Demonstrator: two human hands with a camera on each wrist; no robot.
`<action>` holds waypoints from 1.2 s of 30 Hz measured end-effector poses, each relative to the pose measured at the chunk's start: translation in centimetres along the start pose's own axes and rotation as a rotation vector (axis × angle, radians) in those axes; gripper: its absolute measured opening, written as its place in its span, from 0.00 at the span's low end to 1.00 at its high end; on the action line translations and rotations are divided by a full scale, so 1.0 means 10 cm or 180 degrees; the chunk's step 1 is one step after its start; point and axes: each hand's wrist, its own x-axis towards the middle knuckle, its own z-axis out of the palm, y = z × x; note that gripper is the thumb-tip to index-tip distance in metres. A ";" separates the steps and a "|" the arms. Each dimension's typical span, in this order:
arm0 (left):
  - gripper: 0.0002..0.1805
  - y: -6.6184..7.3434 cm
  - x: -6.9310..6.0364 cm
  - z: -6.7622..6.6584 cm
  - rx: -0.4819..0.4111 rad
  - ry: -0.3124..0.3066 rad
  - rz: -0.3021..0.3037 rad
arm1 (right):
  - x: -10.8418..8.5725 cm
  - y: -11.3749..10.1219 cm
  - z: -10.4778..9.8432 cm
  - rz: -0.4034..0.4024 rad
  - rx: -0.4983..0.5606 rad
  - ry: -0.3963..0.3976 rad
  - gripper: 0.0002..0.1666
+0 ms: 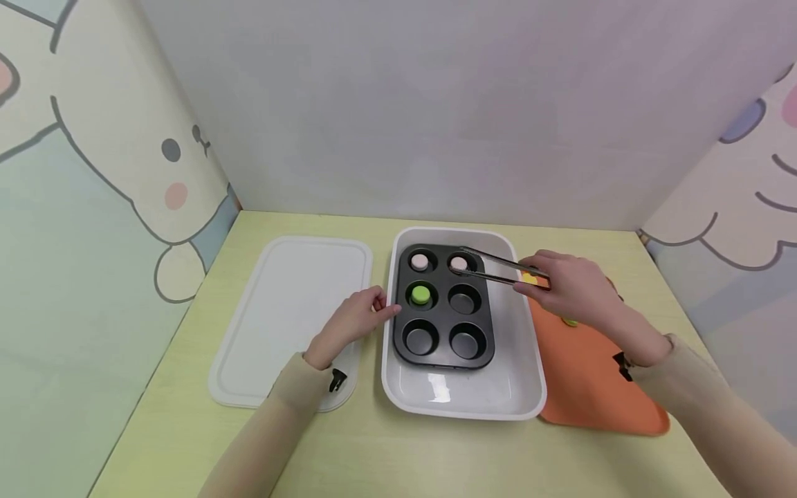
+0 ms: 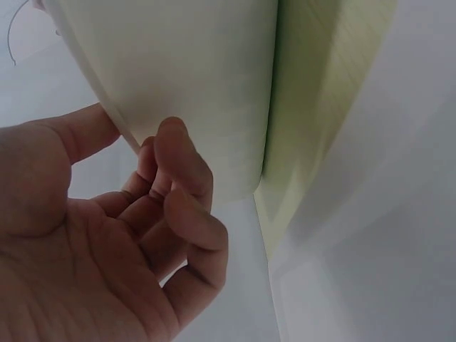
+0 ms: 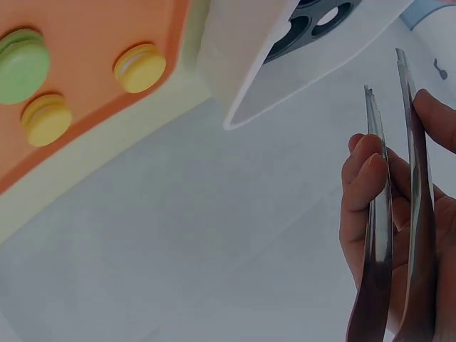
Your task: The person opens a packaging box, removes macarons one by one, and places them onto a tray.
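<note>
My right hand (image 1: 575,287) holds metal tweezers (image 1: 498,259) with their arms spread. In the head view the tips are over the muffin tin's (image 1: 443,318) far right cup, near a pale pink macaron (image 1: 459,263); nothing is pinched between them. Another pale pink macaron (image 1: 419,262) lies in the far left cup, and a green macaron (image 1: 420,295) in the middle left one. The dark tin stands in a white tub (image 1: 436,408). My left hand (image 1: 358,318) grips the tub's left rim, thumb over the edge and curled fingers along the outer wall.
On the right lies an orange tray (image 1: 598,387), partly beneath my right arm. It carries yellow macarons (image 3: 140,68) and a green macaron (image 3: 23,68). A white tray or lid (image 1: 292,297) lies left of the tub. A wall (image 1: 398,138) stands behind the table.
</note>
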 end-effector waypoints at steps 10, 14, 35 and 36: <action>0.17 0.00 0.00 -0.01 0.0004 -0.0016 -0.0017 | 0.19 -0.20 0.34 -0.0210 0.0150 -0.0231 0.19; 0.17 0.01 0.00 -0.01 0.0013 -0.0012 -0.0017 | 0.25 -0.25 0.46 -0.0249 0.0151 -0.0361 0.18; 0.17 0.01 0.00 -0.01 0.0036 -0.0006 -0.0018 | 0.37 -0.41 0.65 -0.0243 -0.0035 -0.0710 0.13; 0.17 0.00 0.00 0.00 0.0042 -0.0007 -0.0023 | 0.38 -0.41 0.65 -0.0259 -0.0056 -0.0713 0.12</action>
